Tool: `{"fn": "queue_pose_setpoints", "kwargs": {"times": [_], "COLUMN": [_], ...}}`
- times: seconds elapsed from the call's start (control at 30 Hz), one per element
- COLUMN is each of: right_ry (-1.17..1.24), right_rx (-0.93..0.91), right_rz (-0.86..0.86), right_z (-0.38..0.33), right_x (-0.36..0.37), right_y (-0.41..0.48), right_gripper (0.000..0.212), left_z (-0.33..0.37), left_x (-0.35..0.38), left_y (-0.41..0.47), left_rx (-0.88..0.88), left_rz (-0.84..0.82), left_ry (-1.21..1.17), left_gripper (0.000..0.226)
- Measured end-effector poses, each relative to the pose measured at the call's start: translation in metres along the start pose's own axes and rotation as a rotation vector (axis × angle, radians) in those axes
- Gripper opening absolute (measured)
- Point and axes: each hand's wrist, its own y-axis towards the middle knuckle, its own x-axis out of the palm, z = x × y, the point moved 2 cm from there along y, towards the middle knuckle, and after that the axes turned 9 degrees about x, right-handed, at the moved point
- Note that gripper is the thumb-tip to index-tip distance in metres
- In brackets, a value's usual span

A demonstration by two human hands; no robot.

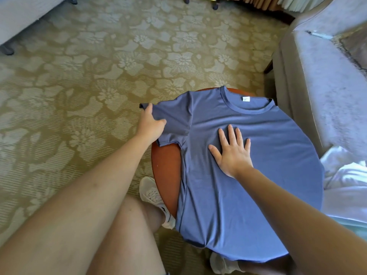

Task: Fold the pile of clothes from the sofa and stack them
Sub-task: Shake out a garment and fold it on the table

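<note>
Head view, shirt: blue T-shirt spread face-up over the round wooden table, centre-right of frame.
Left hand: fingers closed, pinching the sleeve at the table's edge.
Right hand: fingers splayed flat, pressing the chest.
Risk: slick fabric overhangs the rim; a hard sleeve tug could drag it off or crease it.
Sofa pile: white clothes wait at right.

bright, soft daylight fills the room, strongest at the right, where white fabric is blown out. shadows are faint and diffuse on the carpet. wide-angle distortion bends the edges; the near forearms look soft and swollen.
</note>
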Motion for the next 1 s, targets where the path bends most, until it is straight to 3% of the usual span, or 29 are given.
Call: {"fn": "queue_pose_setpoints", "kwargs": {"times": [0.3,0.43,0.53,0.6,0.67,0.77,0.9,1.0], "right_ry": [0.088,0.096,0.068,0.071,0.073,0.062,0.057,0.074], "right_rx": [-0.090,-0.054,0.036,0.083,0.109,0.109,0.114,0.135], "right_rz": [-0.201,-0.010,0.001,-0.024,-0.023,0.003,-0.010,-0.006], "right_z": [-0.033,0.007,0.040,0.053,0.058,0.061,0.062,0.060], "right_x": [-0.035,-0.027,-0.012,-0.002,0.009,0.016,0.017,0.021], "right_y": [0.006,-0.025,-0.044,-0.054,-0.062,-0.065,-0.064,-0.067], "right_gripper": [0.090,0.086,0.085,0.083,0.082,0.080,0.081,0.090], "left_z": [0.013,0.055,0.086,0.102,0.117,0.118,0.058,0.022], "left_x": [-0.060,-0.055,-0.034,-0.011,0.008,0.031,0.089,0.093], "left_y": [0.023,0.012,-0.001,-0.011,-0.021,-0.036,-0.070,-0.073], "left_rx": [-0.173,-0.030,0.142,0.240,0.317,0.289,0.270,0.299], "left_rz": [-0.085,-0.154,-0.201,-0.308,-0.354,-0.121,-0.365,-0.363], "left_ry": [0.219,0.541,0.747,0.696,0.491,0.180,0.681,0.968], "left_gripper": [0.092,0.091,0.088,0.096,0.107,0.098,0.083,0.081]}}
